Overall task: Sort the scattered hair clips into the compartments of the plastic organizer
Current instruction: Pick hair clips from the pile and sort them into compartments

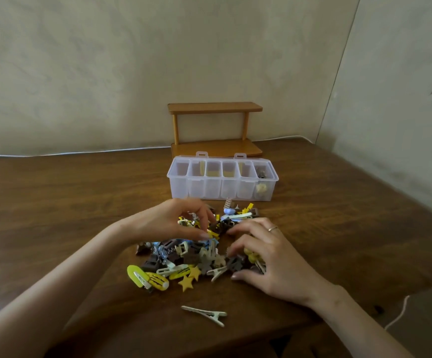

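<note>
Pile of hair clips [183, 257] lies under the fingers of left hand [173, 223] and right hand [269, 257]. Organizer [222, 180] stands just beyond the fingertips, wooden shelf [214, 108] behind it, stray clip [205, 315] back between the wrists.

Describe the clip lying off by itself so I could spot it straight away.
Start at the brown wooden table, then the heap of coloured hair clips in its middle. Nearer the front edge lies one slim, pale, beak-shaped clip, alone: it touches no other clip.
</note>
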`<state>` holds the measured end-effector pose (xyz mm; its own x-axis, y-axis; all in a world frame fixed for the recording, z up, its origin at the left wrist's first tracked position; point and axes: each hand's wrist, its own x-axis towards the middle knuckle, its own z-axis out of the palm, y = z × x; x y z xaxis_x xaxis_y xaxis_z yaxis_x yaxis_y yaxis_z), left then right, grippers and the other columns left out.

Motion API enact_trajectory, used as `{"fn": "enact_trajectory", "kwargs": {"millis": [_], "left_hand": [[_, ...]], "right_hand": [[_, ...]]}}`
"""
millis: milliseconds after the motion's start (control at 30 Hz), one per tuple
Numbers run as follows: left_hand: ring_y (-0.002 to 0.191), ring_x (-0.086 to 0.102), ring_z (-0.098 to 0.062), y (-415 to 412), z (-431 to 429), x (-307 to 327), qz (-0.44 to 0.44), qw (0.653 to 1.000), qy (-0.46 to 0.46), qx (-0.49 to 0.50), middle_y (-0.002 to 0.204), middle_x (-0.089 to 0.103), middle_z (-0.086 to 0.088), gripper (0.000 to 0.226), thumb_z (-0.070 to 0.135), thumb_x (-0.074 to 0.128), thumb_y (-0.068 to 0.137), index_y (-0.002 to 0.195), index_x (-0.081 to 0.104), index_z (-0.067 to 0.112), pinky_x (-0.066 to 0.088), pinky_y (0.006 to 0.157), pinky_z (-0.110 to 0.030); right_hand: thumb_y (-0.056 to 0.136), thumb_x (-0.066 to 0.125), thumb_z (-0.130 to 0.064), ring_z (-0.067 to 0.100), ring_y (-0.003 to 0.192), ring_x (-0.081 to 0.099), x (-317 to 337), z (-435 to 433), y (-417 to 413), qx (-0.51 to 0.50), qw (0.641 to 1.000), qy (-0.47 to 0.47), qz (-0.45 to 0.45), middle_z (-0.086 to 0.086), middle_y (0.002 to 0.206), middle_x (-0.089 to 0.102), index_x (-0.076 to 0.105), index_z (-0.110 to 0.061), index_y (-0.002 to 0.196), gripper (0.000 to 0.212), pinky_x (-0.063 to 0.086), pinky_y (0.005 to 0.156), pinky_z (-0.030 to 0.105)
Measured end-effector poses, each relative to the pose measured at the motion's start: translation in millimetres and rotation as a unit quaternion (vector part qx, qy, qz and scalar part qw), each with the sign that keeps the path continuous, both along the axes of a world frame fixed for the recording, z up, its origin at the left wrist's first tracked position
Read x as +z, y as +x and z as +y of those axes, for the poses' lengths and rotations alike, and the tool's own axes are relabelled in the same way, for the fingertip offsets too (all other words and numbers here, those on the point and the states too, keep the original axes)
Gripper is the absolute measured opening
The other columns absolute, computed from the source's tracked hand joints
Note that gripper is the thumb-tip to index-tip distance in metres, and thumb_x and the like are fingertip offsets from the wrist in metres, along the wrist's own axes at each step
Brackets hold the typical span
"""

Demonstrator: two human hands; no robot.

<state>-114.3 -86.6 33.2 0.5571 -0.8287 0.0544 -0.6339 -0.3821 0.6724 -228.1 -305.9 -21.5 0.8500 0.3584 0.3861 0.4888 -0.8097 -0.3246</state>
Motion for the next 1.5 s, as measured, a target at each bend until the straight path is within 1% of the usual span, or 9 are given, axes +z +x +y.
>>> {"fn": "enact_trajectory", "kwargs": {"millis": [267,367,467,567,800,933,1100,1300,1500], "left_hand": [[0.123,0.028,-0.001,-14.1,-3.6,-10.1,-0.090,0.984,0.134,-0.069,0.128,0.039,0.020,0.034,0.043,0.073,0.072,0.100,0.054,0.038,0.035,0.104,-0.027],[0.119,0.029,-0.001,-15.7,-8.3,-14.3,-0.120,0.984,0.120,-0.045,0.127,0.041,0.018,0.031,0.040,0.070,0.077,0.102,0.053,0.035,0.035,0.102,-0.025],[0.116,0.031,-0.001,-15.2,-10.3,-19.6,-0.159,0.982,0.100,-0.037,0.124,0.044,0.015,0.030,0.038,0.069,0.078,0.104,0.056,0.030,0.032,0.098,-0.015],[0.113,0.032,-0.003,-16.4,-13.3,-25.6,-0.194,0.976,0.095,-0.039,0.120,0.045,0.015,0.032,0.051,0.067,0.076,0.099,0.057,0.033,0.030,0.095,-0.015],[0.113,0.031,0.002,-17.1,-15.3,-30.2,-0.203,0.976,0.066,-0.034,0.119,0.045,0.017,0.021,0.044,0.065,0.080,0.093,0.057,0.030,0.030,0.097,-0.015],[0.108,0.040,-0.001,-16.0,-17.5,-28.0,-0.202,0.979,0.007,-0.005,0.110,0.052,0.015,0.022,0.038,0.068,0.078,0.095,0.057,0.027,0.039,0.092,-0.019],[0.096,0.052,0.002,-6.2,-25.6,-22.5,-0.169,0.983,-0.040,0.062,0.101,0.059,0.014,0.023,0.025,0.070,0.080,0.098,0.056,0.023,0.045,0.085,-0.019],[0.085,0.055,0.004,7.0,-47.5,-13.8,-0.128,0.989,-0.031,0.065,0.094,0.061,0.014,0.023,0.020,0.070,0.080,0.099,0.056,0.020,0.047,0.076,-0.009],[0.087,0.059,-0.002,20.5,-70.9,-7.0,-0.096,0.991,-0.062,0.075,0.092,0.063,0.009,0.019,0.019,0.069,0.081,0.095,0.056,0.021,0.054,0.082,-0.027]], "right_hand": [[0.076,0.076,-0.030,0.011,0.123,0.036,3.3,-13.1,29.4,-0.094,0.995,-0.005,-0.016,-0.006,0.125,0.052,0.065,-0.027,0.106,0.032,0.037,0.104,0.037],[0.078,0.071,-0.030,0.009,0.125,0.033,7.6,-15.0,33.7,-0.080,0.996,-0.016,-0.022,-0.008,0.128,0.051,0.065,-0.029,0.110,0.032,0.034,0.105,0.034],[0.080,0.053,-0.046,0.006,0.124,0.032,12.3,-8.7,33.8,-0.066,0.997,0.033,-0.018,-0.011,0.127,0.051,0.067,-0.028,0.103,0.032,0.030,0.102,0.030],[0.077,0.044,-0.061,0.011,0.123,0.035,12.0,-2.9,41.2,-0.101,0.994,-0.026,-0.035,-0.008,0.125,0.053,0.066,-0.026,0.090,0.044,0.033,0.100,0.034],[0.079,0.065,-0.049,0.011,0.127,0.031,13.4,0.4,48.8,-0.100,0.993,-0.058,-0.003,-0.009,0.131,0.048,0.065,-0.025,0.088,0.026,0.028,0.103,0.033],[0.074,0.074,-0.039,0.006,0.115,0.039,14.6,-2.4,48.5,-0.081,0.997,0.011,-0.012,-0.011,0.115,0.056,0.060,-0.026,0.082,0.020,0.032,0.095,0.025],[0.074,0.077,-0.020,0.002,0.084,0.053,27.7,-7.7,42.9,-0.120,0.976,0.180,-0.002,-0.013,0.084,0.059,0.062,-0.020,0.080,0.017,0.045,0.075,0.017],[0.074,0.076,-0.005,0.003,0.075,0.059,37.9,-43.3,47.7,-0.193,0.934,0.299,-0.041,-0.004,0.086,0.063,0.062,-0.018,0.092,0.026,0.048,0.068,0.011],[0.077,0.074,-0.006,0.005,0.080,0.064,45.5,-75.0,70.7,-0.254,0.916,0.300,-0.076,-0.004,0.089,0.069,0.069,-0.017,0.091,0.019,0.051,0.069,0.012]]}}
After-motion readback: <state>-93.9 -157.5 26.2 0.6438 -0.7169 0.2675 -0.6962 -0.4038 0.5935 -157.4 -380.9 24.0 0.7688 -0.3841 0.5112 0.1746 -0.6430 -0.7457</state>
